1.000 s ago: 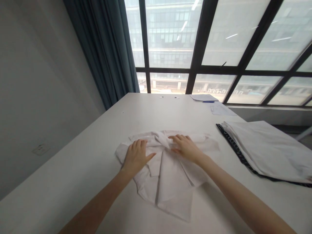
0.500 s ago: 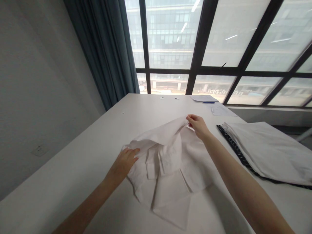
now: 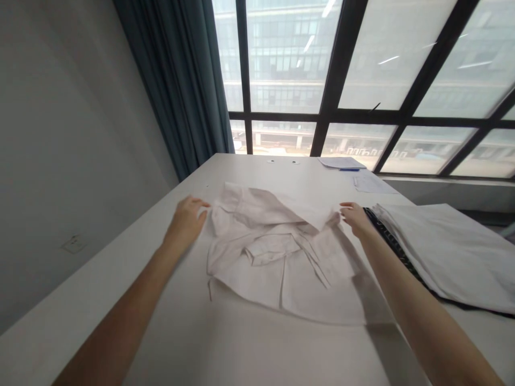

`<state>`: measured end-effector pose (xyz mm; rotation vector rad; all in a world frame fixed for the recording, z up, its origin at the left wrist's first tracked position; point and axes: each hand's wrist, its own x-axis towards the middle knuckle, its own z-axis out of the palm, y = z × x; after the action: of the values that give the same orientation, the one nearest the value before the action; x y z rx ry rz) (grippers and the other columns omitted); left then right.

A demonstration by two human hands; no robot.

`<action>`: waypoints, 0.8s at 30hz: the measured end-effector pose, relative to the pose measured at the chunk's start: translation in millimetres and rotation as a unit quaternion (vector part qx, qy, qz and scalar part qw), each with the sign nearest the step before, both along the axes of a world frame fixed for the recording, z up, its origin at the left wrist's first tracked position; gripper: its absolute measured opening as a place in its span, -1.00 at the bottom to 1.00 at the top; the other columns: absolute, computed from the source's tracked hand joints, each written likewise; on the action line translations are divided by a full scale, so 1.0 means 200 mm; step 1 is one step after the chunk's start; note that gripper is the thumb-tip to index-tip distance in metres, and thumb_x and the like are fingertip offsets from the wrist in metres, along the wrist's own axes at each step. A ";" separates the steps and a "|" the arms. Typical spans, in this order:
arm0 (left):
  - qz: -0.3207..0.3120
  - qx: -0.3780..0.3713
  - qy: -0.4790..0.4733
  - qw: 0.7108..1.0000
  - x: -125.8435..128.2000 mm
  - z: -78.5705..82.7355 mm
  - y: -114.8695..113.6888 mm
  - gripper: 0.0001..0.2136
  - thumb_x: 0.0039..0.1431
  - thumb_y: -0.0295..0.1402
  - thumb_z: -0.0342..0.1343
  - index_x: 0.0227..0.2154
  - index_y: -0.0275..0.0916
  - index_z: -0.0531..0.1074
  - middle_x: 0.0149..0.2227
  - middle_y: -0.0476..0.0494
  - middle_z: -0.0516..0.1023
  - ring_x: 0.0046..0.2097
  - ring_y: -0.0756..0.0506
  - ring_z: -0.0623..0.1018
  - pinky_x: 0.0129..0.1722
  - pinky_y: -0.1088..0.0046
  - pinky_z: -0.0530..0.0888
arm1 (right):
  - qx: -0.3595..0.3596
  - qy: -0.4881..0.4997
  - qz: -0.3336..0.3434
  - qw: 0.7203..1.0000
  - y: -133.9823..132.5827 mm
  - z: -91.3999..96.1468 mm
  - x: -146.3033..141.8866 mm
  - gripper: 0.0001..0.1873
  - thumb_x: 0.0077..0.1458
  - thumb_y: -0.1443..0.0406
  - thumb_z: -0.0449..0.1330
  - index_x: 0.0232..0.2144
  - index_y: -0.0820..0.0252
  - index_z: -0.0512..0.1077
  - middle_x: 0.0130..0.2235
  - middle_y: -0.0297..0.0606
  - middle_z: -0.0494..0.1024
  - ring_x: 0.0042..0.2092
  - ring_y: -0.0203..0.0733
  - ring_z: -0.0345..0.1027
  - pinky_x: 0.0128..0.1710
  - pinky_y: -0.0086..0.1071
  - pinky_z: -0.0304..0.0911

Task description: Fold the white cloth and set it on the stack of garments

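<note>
the garment [image 3: 265,284] is matt cloth, the tabletop [image 3: 241,354] smooth.

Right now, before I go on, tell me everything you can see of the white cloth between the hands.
The white cloth looks thin, soft and plain, with many wrinkles. It lies loosely spread and uneven on the white table, partly folded over itself. A folded band crosses its middle, a crease runs toward the near edge, and a thin strand hangs at the near left. The left grip and right grip flank it; whether either touches is unclear.
</note>
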<state>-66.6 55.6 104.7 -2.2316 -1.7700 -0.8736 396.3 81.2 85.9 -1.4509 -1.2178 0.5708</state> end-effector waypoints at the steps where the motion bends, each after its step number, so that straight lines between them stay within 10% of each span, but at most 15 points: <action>1: -0.033 -0.011 0.009 0.999 0.06 -0.06 -0.02 -0.76 0.20 -0.39 -0.06 -0.21 -0.31 0.49 -0.08 -0.25 0.43 0.08 -0.23 0.39 0.18 0.12 0.26 | 0.015 -0.022 -0.015 1.000 -0.03 -0.02 -0.02 -0.97 -0.07 0.35 0.11 -0.46 0.14 0.32 -0.40 -0.22 0.44 -0.26 -0.08 0.35 -0.20 -0.15 0.31; 5: -0.144 -0.109 0.020 0.983 0.31 -0.29 -0.11 -0.75 0.24 -0.37 -0.06 -0.14 -0.22 0.49 -0.01 -0.23 0.46 0.10 -0.21 0.41 0.18 0.22 0.29 | 0.050 -0.148 0.091 0.984 -0.18 -0.07 -0.21 -0.84 0.00 0.38 0.10 -0.32 0.15 0.43 -0.19 -0.14 0.49 -0.09 -0.04 0.33 -0.02 -0.13 0.23; 8: -0.152 -0.135 0.018 0.979 0.39 -0.38 -0.14 -0.74 0.24 -0.29 0.01 -0.07 -0.22 0.46 0.01 -0.26 0.47 0.08 -0.23 0.43 0.12 0.21 0.34 | 0.045 -0.390 0.280 0.876 -0.30 -0.12 -0.36 -0.68 0.13 0.36 0.13 -0.05 0.14 0.43 -0.02 -0.10 0.49 0.02 -0.01 0.30 0.03 -0.11 0.19; 12: -0.142 -0.156 0.008 0.978 0.37 -0.39 -0.14 -0.73 0.20 -0.19 0.10 -0.15 -0.25 0.48 -0.07 -0.26 0.48 0.02 -0.23 0.45 0.06 0.18 0.36 | 0.007 -0.549 0.251 0.797 -0.36 -0.19 -0.44 -0.61 0.16 0.36 0.16 0.06 0.16 0.41 0.02 -0.01 0.48 0.03 0.12 0.30 0.02 -0.02 0.18; 19: -0.172 -0.148 0.087 0.970 0.35 -0.40 -0.25 -0.91 0.26 -0.33 0.10 -0.27 -0.20 0.46 -0.23 -0.14 0.53 -0.11 -0.17 0.48 -0.04 0.26 0.37 | -0.009 -0.382 0.276 0.882 -0.25 -0.19 -0.32 -0.74 0.07 0.49 0.12 -0.25 0.24 0.56 -0.21 -0.12 0.60 -0.17 -0.08 0.46 -0.12 -0.26 0.30; 24: -0.027 -0.093 0.061 0.993 0.16 -0.26 -0.17 -0.85 0.30 -0.42 -0.04 -0.38 -0.21 0.37 -0.32 -0.14 0.51 -0.24 -0.16 0.49 -0.20 0.38 0.37 | -0.015 -0.262 0.256 0.930 -0.22 -0.08 -0.11 -0.80 -0.03 0.39 0.17 -0.33 0.19 0.57 -0.32 -0.25 0.63 -0.30 -0.16 0.47 -0.26 -0.36 0.33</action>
<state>-33.7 21.7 53.5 -2.3998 -1.8112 -0.5886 373.3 36.9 70.2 -1.3488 -2.0535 0.5610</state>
